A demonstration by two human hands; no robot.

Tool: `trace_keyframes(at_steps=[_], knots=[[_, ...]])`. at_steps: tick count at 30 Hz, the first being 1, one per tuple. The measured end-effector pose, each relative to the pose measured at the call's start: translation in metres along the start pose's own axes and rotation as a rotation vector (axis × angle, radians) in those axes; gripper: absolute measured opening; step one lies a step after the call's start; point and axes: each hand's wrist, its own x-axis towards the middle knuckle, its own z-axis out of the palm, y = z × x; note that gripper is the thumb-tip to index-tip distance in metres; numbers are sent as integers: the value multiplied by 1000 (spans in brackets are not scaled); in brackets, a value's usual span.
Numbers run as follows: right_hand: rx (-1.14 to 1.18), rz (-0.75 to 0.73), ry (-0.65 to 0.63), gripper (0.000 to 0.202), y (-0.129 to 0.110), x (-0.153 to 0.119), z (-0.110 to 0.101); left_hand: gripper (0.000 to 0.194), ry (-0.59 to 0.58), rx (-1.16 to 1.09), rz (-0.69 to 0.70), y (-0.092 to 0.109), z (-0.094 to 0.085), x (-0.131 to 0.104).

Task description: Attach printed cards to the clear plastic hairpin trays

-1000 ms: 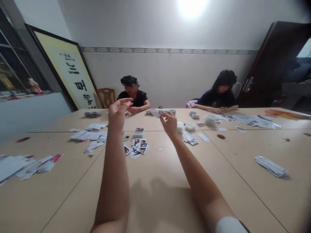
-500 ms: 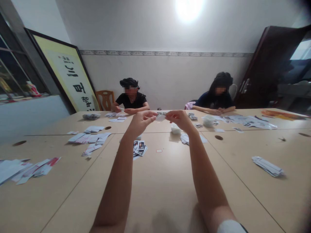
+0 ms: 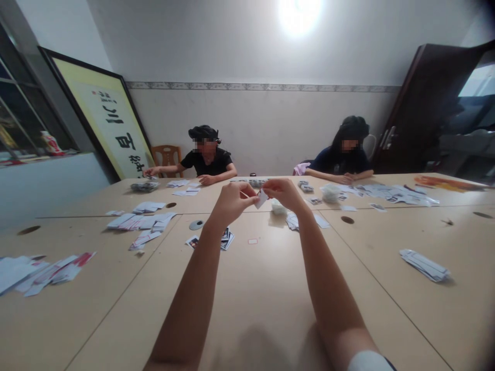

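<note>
Above the far half of the table, a small white piece of paper or card (image 3: 262, 199) is pinched between my two hands, tilted. My left hand (image 3: 234, 200) has its thumb and fingertip closed at the paper's left edge. From the other side, my right hand (image 3: 285, 192) grips it near the top. Below my left forearm lie several photo cards (image 3: 228, 241), partly hidden by the arm. A clear plastic bag or tub with white contents (image 3: 278, 207) rests just beneath my right hand, and white papers (image 3: 293, 221) lie by my right forearm.
Two people sit across the table (image 3: 255, 299). White paper slips (image 3: 143, 220) and envelope-like papers (image 3: 58, 273) are spread on the left. A bundle of white strips (image 3: 424, 265) lies on the right. Round holes (image 3: 347, 220) pierce the tabletop.
My hands have come closer together and the paper has turned to a tilt between them. The person at the left has stretched an arm out to a stack on the table.
</note>
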Motion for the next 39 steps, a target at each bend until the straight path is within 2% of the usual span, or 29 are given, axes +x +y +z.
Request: trace_keyframes(at_steps=[10,17,21,26,29,32,36,39], knots=[[43,58,176,15,6,3,1,11,30,50,85,1,1,1],[41,76,209,12,8,4,2,10,68,103,150,6,4,-1],[52,110,182,10,2,2,2,10,106,132,188,4,3,0],[80,199,180,33,-14,-3,0,10,210,165,206,1,1,2],[105,235,235,51,-32,-7,-1,11,281,176,202,0,0,3],[177,242,185,61,-55,-13,1,14,321,176,210,2,0,2],[77,187,68,52,-78,-20,9,16,324,142,241,8,0,-1],[30,178,50,39,-83,-21,14,13,318,106,239,13,-1,-4]])
